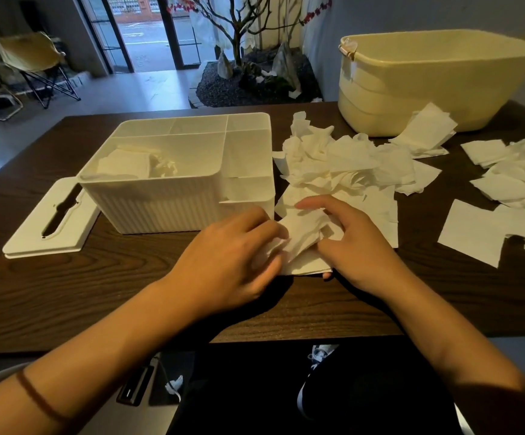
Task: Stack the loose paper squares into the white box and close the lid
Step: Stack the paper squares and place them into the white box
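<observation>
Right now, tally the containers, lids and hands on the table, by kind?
White box: 1
Yellow tub: 1
Lid, off and lying left of the box: 1
Hands, left and right, both on the paper squares: 2
Total: 5

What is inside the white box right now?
The white box has its large compartment partly filled with white paper squares, some crumpled at the right. The smaller side compartments look empty. The box's near wall hides the bottom of the stack, so its depth cannot be judged.
</observation>
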{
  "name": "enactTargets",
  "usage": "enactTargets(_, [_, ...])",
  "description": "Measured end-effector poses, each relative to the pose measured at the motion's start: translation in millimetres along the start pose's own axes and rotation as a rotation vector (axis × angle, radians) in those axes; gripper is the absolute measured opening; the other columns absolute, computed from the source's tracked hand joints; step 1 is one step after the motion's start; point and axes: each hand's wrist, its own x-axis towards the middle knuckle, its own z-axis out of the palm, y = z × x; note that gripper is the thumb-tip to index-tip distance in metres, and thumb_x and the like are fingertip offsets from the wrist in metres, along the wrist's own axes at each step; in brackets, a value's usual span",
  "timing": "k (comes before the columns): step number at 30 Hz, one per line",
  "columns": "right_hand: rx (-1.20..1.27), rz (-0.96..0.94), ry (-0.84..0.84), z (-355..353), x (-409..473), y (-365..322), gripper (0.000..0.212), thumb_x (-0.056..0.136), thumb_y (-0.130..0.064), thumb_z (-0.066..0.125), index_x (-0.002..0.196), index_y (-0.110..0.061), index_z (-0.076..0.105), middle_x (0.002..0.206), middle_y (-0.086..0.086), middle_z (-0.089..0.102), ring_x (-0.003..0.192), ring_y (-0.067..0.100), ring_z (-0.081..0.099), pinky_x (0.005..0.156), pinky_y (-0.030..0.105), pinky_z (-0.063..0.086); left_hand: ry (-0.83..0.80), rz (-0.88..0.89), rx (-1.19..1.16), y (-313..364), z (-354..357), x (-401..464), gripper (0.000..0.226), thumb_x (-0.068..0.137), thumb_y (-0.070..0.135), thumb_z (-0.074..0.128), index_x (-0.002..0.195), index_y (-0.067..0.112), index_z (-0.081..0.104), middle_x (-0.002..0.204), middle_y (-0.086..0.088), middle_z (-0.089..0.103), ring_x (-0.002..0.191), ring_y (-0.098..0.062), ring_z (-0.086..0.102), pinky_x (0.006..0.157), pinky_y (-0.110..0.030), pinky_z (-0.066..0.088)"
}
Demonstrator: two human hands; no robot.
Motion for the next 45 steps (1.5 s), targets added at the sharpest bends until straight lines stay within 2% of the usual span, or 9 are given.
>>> enactTargets(4, [-0.032, -0.036, 0.034, 1.0, 0.4, -1.6, 0.04, 0.086, -0.004, 0.064, 0.11, -0.037, 0.06, 0.11, -0.01, 0.067, 0.101, 0.005, 0.062, 0.079, 0.025, 0.053, -0.01, -0.132, -0.043, 10.8, 2.9, 13.9, 0.052, 0.091, 0.072, 0.04, 0.111, 0.027, 0.059, 0.097, 0.009, 0.064, 0.077, -0.009, 0.06, 0.063, -0.031, 0.055])
enactTargets(6, [-0.018, -0.01, 0.053, 0.9, 0.3, -1.0, 0.038, 0.088, -0.017, 0.069, 0.113, -0.039, 0.05, 0.101, -0.007, 0.069, 0.087, 0.006, 0.065, 0.068, 0.026, 0.054, 0.005, -0.199, -0.071, 12.1, 3.0, 22.4, 0.054, 0.093, 0.073, 0.033, 0.11, 0.029, 0.058, 0.091, 0.011, 0.067, 0.074, -0.007, 0.063, 0.065, -0.034, 0.058])
enactTargets(8, [-0.004, -0.001, 0.063, 1.1, 0.5, 0.1, 0.035, 0.09, -0.023, 0.07, 0.108, -0.039, 0.046, 0.092, -0.005, 0.069, 0.072, 0.004, 0.062, 0.058, 0.023, 0.049, 0.0, -0.228, -0.081, 11.2, 2.1, 29.7, 0.052, 0.094, 0.071, 0.032, 0.107, 0.028, 0.059, 0.085, 0.012, 0.068, 0.071, -0.005, 0.064, 0.067, -0.035, 0.058])
enactTargets(13, [-0.024, -0.092, 0.036, 2.0, 1.3, 1.8, 0.021, 0.091, -0.02, 0.071, 0.106, -0.033, 0.064, 0.103, -0.021, 0.067, 0.105, 0.0, 0.059, 0.088, 0.017, 0.046, -0.093, -0.238, -0.141, 6.9, -4.5, 38.9, 0.039, 0.102, 0.053, 0.035, 0.104, 0.026, 0.063, 0.085, 0.013, 0.067, 0.073, -0.004, 0.063, 0.071, -0.033, 0.056])
enactTargets(21, [-0.014, -0.12, 0.055, 2.9, -0.6, 2.3, 0.035, 0.088, -0.004, 0.068, 0.106, -0.034, 0.068, 0.102, -0.023, 0.067, 0.103, -0.007, 0.059, 0.083, 0.005, 0.04, 0.08, -0.391, -0.355, -10.1, -6.8, 28.1, 0.027, 0.104, 0.038, 0.046, 0.091, 0.024, 0.065, 0.078, 0.01, 0.065, 0.074, -0.005, 0.062, 0.067, -0.032, 0.051])
enactTargets(29, [0.003, -0.082, -0.023, 0.2, 1.1, 1.6, 0.024, 0.089, -0.002, 0.063, 0.085, -0.025, 0.07, 0.094, -0.013, 0.07, 0.1, 0.005, 0.062, 0.091, 0.022, 0.046, 0.265, 0.115, 0.4, -14.6, -31.0, 22.0, 0.03, 0.099, 0.023, 0.047, 0.104, 0.001, 0.067, 0.087, -0.015, 0.07, 0.057, -0.029, 0.062, 0.051, -0.024, 0.038])
enactTargets(38, [0.044, -0.072, -0.02, 0.1, 1.9, 3.1, 0.005, 0.089, -0.014, 0.069, 0.092, -0.019, 0.068, 0.091, -0.005, 0.069, 0.097, 0.011, 0.062, 0.09, 0.034, 0.046, 0.004, 0.025, 0.1, 7.3, 3.3, 18.3, 0.042, 0.098, 0.059, 0.043, 0.115, 0.022, 0.053, 0.1, 0.002, 0.064, 0.073, -0.01, 0.055, 0.056, -0.029, 0.054])
enactTargets(41, [0.015, -0.065, 0.001, 0.1, 3.3, 6.5, 0.018, 0.085, -0.01, 0.075, 0.097, -0.022, 0.069, 0.092, -0.009, 0.069, 0.096, 0.009, 0.062, 0.09, 0.032, 0.047, 0.005, 0.055, 0.128, 6.7, 5.7, 15.0, 0.042, 0.082, 0.041, 0.063, 0.116, 0.017, 0.054, 0.101, -0.004, 0.065, 0.073, -0.02, 0.063, 0.054, -0.033, 0.056])
enactTargets(45, [0.016, 0.048, 0.013, -3.2, 6.4, 6.7, 0.041, 0.086, -0.006, 0.073, 0.115, -0.032, 0.062, 0.092, -0.007, 0.069, 0.094, 0.011, 0.064, 0.085, 0.031, 0.053, 0.099, 0.096, 0.199, 3.0, 3.6, 14.2, 0.029, 0.09, 0.03, 0.051, 0.115, 0.015, 0.055, 0.105, -0.012, 0.066, 0.08, -0.03, 0.067, 0.048, -0.041, 0.058])
